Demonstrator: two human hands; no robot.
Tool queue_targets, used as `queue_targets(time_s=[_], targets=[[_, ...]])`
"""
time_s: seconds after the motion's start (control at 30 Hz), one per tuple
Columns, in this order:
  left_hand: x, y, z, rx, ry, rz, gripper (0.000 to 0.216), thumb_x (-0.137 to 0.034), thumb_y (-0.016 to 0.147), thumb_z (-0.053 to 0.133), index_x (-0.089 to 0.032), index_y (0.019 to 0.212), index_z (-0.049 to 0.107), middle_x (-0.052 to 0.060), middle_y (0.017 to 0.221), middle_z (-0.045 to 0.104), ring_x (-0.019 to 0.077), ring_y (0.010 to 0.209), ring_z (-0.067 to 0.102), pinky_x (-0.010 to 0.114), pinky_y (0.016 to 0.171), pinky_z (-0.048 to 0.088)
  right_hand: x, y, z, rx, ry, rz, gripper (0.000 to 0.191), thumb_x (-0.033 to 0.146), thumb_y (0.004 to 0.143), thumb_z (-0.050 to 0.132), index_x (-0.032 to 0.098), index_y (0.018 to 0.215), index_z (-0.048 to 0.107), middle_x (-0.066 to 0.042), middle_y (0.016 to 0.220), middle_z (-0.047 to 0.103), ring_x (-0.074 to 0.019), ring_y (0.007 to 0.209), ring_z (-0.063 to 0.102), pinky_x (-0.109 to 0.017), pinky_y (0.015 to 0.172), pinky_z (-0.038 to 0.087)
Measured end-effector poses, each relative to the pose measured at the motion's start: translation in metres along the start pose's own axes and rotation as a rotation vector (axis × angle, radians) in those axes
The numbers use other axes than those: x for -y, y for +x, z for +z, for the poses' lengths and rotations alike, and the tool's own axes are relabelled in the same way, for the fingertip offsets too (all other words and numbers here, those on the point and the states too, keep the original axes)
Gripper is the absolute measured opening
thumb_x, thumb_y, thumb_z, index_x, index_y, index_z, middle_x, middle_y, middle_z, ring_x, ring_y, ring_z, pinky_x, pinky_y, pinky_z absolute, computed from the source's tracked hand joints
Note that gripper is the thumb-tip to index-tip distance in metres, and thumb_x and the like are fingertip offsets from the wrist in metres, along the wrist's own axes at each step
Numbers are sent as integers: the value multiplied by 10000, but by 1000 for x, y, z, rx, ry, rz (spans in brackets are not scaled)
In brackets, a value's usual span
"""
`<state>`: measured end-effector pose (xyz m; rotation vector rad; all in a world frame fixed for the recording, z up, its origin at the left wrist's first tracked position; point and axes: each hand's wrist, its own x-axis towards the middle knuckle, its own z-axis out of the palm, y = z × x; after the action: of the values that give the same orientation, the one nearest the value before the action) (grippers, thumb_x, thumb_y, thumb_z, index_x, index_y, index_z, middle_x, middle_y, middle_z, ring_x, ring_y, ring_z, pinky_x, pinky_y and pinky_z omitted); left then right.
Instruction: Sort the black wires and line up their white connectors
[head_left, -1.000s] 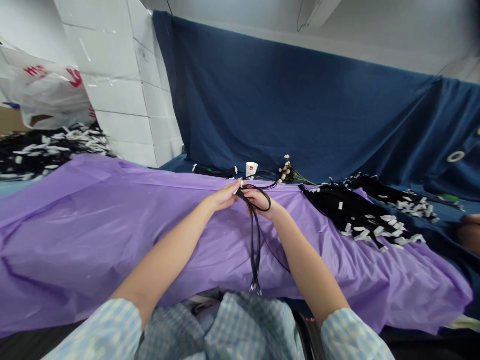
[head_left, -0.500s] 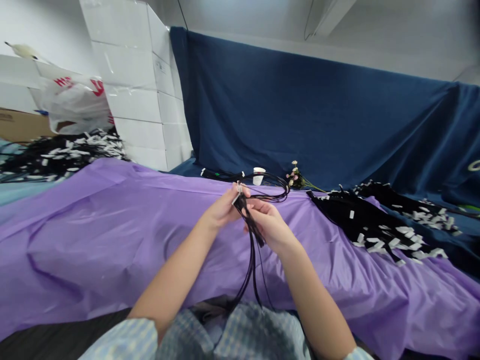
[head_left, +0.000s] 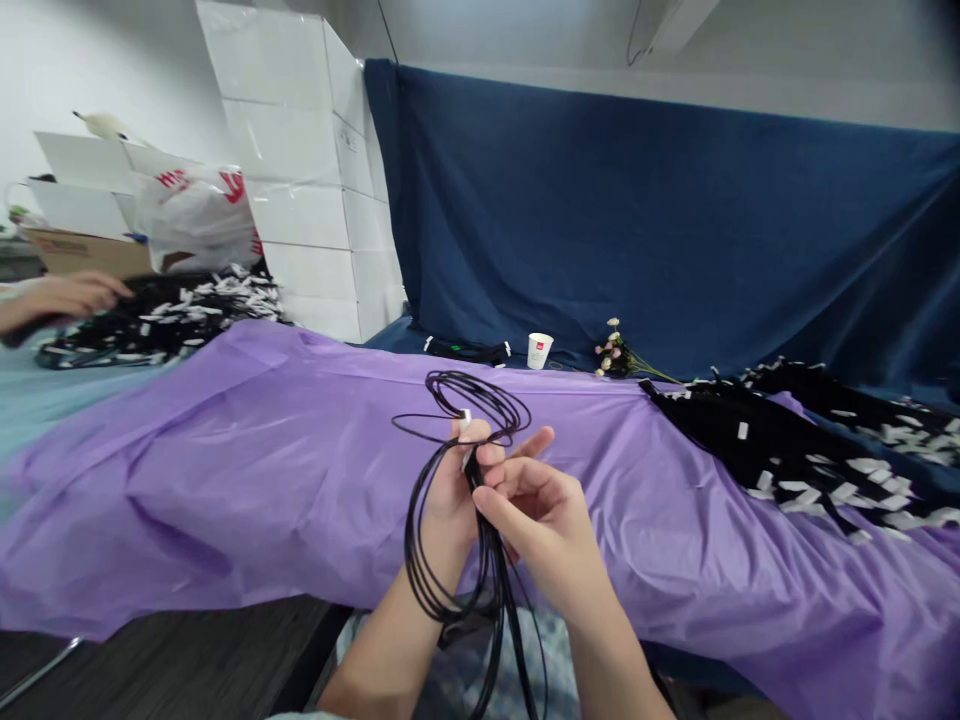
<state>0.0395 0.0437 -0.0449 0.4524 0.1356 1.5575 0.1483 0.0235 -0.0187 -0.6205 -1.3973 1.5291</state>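
A bundle of thin black cords (head_left: 495,560) with a white tag (head_left: 466,418) is held up in front of me over the purple cloth. My left hand (head_left: 452,490) is closed around the upper part of the bundle. Loose loops rise above its fingers and more hang beside the wrist. My right hand (head_left: 544,505) meets it from the right, thumb and index finger at the cords just below the tag, other fingers partly spread. Long cord ends drop towards my lap. The exact grip point between the hands is partly hidden.
Purple cloth (head_left: 315,470) covers the table. Piles of black cords with white tags lie at the right (head_left: 787,450) and far left (head_left: 202,310), where another person's hand (head_left: 64,297) reaches in. A paper cup (head_left: 538,350) and flowers (head_left: 615,350) stand behind.
The hands and cords have come lower and nearer. The loops that stretched right now rise above and hang left of my left hand. Another person's hand has appeared at the far left.
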Motion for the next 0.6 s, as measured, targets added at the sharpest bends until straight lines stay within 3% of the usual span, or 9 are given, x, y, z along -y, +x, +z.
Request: queue_targets(time_s=[0.17,0.37,0.5,0.6], targets=[[3,-7,19,102,-105,-41,248,-284,746,782,-214,589,603,-62,554,532,143,715,669,467,1117,347,-4,-5,-5,-7,-6,-8,200,295,758,743,149,810,617,58,582,519,-31,431,389,-167,408,302],[4,-10,19,169,-99,-114,271,-358,670,841,-234,567,623,-14,705,559,204,866,667,388,925,494,-5,-9,-8,2,20,-53,124,186,736,723,150,778,612,67,594,489,-31,476,381,-170,465,294],[2,-11,14,132,32,-48,390,-430,713,797,-206,520,542,-10,646,455,161,740,597,336,841,510,-5,-7,-13,62,51,-29,102,151,741,699,151,771,601,86,554,438,-34,466,324,-179,471,269],[4,-10,7,65,206,45,494,-482,776,723,-189,481,457,-12,597,380,153,686,544,349,839,497,-6,-7,-15,91,84,-11,129,183,752,716,152,747,590,66,602,466,-52,530,371,-179,517,309]])
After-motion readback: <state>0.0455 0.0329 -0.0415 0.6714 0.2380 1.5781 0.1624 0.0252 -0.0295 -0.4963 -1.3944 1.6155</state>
